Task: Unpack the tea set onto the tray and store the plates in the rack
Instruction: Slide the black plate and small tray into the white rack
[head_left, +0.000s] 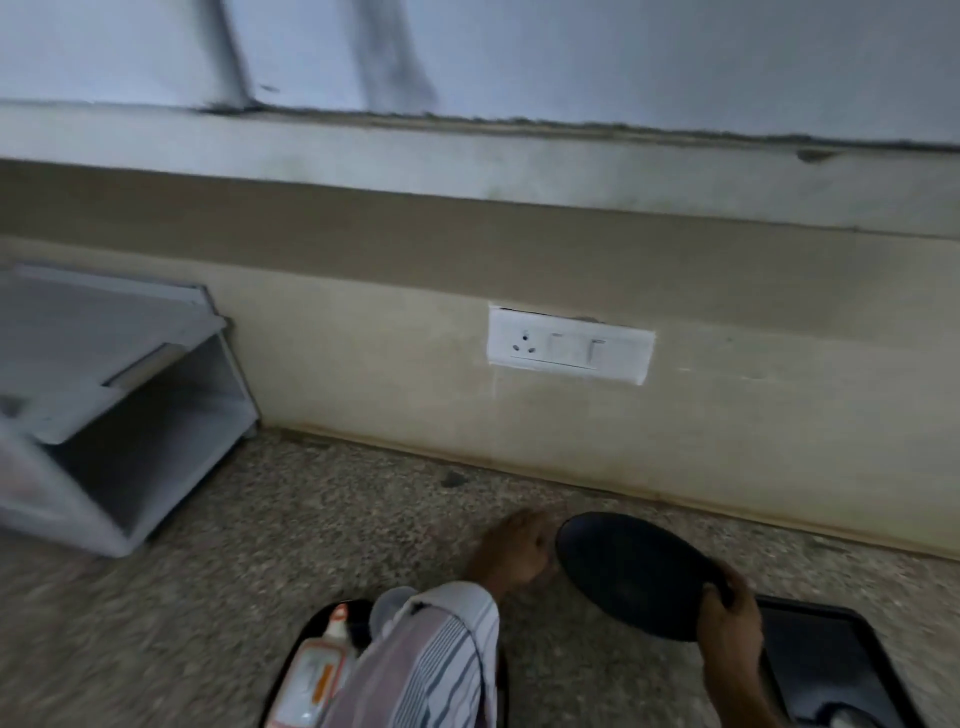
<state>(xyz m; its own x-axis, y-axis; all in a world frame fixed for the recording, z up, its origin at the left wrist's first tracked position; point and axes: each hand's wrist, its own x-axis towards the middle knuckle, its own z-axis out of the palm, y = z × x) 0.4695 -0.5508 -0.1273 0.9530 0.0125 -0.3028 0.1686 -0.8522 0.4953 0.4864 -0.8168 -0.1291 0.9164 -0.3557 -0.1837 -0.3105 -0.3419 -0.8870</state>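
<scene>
A person holds a black plate (636, 574) tilted above a speckled stone counter (322, 525), near the base of a cream wall (374, 374). The right hand (732, 618) grips the plate's near right rim, thumb curled over the top edge. The left hand (511, 553), in a striped sleeve (441, 660), sits at the plate's left edge with fingers curled; motion blur hides whether it actually clasps the rim. A black tray (831, 660) lies on the counter just below and right of the plate. A second dark tray (332, 670) holding a white bottle lies under the left forearm. A white rack (130, 410) stands well apart to the left. A wall socket (569, 345) is mounted above.
</scene>
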